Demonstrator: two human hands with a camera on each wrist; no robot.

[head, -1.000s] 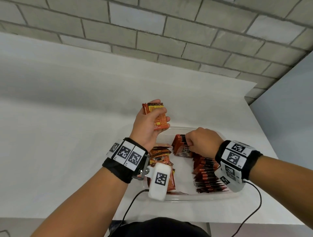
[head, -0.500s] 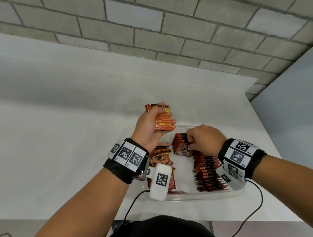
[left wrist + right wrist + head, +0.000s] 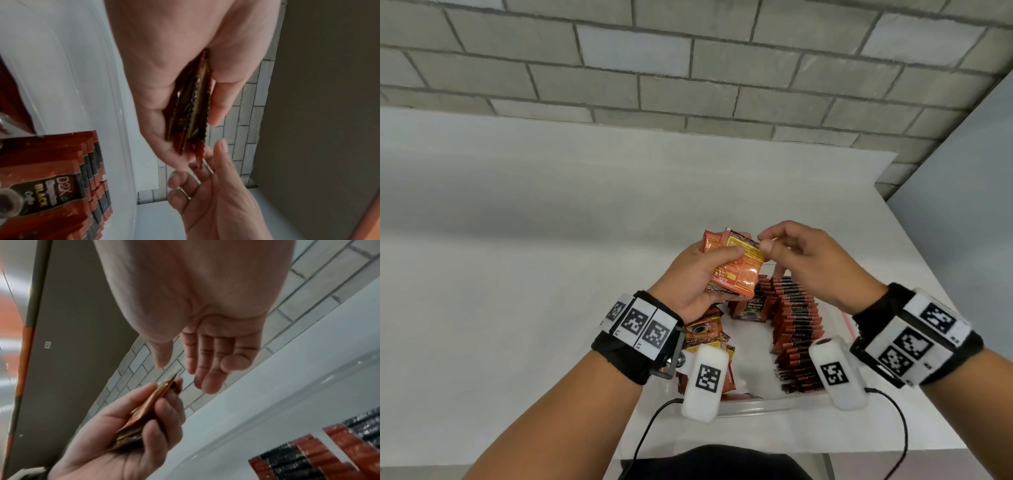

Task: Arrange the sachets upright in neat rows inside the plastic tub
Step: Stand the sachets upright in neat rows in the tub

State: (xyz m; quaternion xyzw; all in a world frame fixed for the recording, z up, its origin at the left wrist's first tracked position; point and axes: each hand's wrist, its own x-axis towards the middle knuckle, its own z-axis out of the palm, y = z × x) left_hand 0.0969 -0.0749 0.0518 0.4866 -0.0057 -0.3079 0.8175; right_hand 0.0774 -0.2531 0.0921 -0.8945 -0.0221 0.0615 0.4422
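L hand [image 3: 690, 277] gripped small stack of sachets [image 3: 736, 270], raised above far end of plastic tub [image 3: 756, 404]. R hand [image 3: 815, 263] empty, fingers loosely spread, thumb + index just at stack's top corner, no pinch yet. Step: feeding from stack. Upright row [image 3: 796, 329] filled tub's right side; loose pile [image 3: 705, 337] on left. Next, imo: pinch one sachet, stand it at row's far end.

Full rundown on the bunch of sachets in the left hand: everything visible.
The small fanned bunch of glossy orange foil sachets has yellow printed panels, dark bands and serrated end seals. It is raised above the clear plastic tub, tilted, faces toward the head camera. The left hand holds it, thumb across the front, fingers behind. The right hand reaches its top corner; contact is unclear.
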